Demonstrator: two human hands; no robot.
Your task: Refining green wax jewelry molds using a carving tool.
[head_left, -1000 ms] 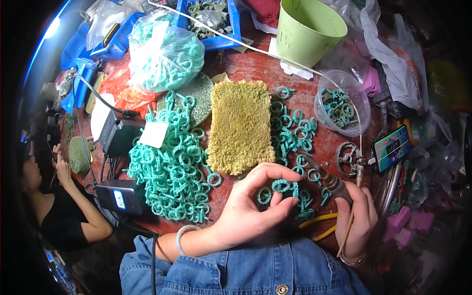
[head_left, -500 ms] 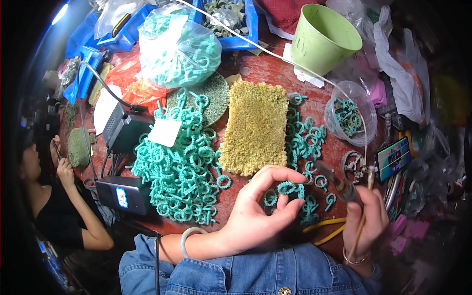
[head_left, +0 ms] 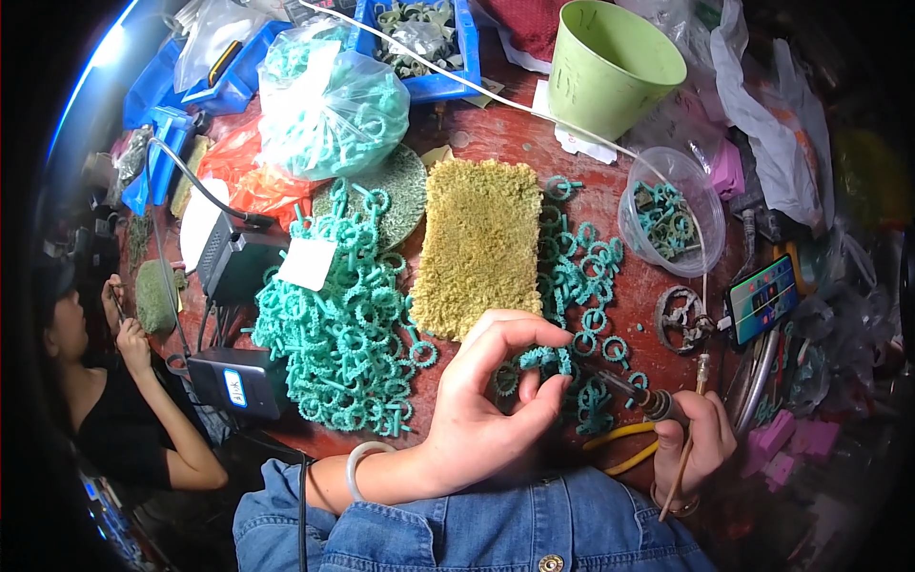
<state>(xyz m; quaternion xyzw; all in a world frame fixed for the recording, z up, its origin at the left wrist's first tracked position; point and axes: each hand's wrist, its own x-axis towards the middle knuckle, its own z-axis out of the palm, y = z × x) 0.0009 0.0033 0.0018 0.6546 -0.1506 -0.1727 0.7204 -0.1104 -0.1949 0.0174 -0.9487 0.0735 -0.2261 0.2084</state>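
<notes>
My left hand [head_left: 481,419] is closed in a pinch around a small teal knobbly ring piece [head_left: 543,360], thumb and forefinger at its edges. My right hand [head_left: 694,440] grips a slim dark-tipped tool [head_left: 648,398] with a thin tube running from it; the tool's tip points left, close to that piece, and I cannot tell whether they touch. Just above my left hand lies a yellow sponge-like pad [head_left: 477,238]. A large heap of teal rings [head_left: 334,362] lies left of my hands, with a smaller scatter [head_left: 591,267] right of the pad.
A tub of parts [head_left: 667,214], green bucket [head_left: 610,86], bagged rings [head_left: 334,124] and blue trays [head_left: 205,91] ring the work area. A phone [head_left: 761,300] stands right. Dark boxes with cables [head_left: 233,381] are left; another person [head_left: 133,410] works beyond them.
My right hand has lowered and turned the tool, its tip now nearer the piece in my left hand. The whole view has shifted slightly; my left hand keeps its pinch.
</notes>
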